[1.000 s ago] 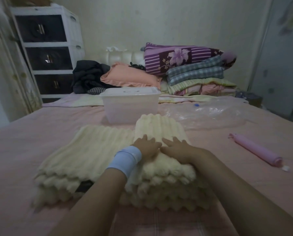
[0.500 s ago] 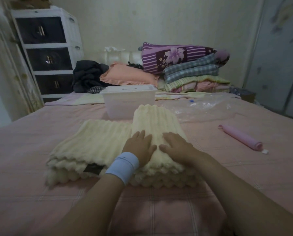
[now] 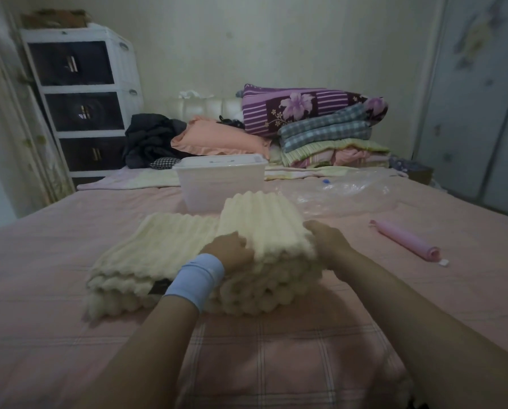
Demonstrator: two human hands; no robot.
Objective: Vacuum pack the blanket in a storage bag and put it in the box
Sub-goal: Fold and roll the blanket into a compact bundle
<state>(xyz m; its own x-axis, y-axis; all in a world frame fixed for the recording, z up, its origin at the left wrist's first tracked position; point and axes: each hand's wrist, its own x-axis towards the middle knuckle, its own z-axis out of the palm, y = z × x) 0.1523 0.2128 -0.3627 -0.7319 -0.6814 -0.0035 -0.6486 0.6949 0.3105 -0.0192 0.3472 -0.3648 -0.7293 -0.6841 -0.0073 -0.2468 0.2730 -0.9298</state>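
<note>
No readable text anywhere (box lid marks blurred)

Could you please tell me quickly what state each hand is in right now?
Left hand: closed, gripping the left side of the folded blanket.
Right hand: closed, gripping the blanket's right side.

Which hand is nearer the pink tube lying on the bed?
Right. The right hand grips the blanket at its right edge, the side toward the pink tube; the left hand grips the middle fold, farther away.
</note>
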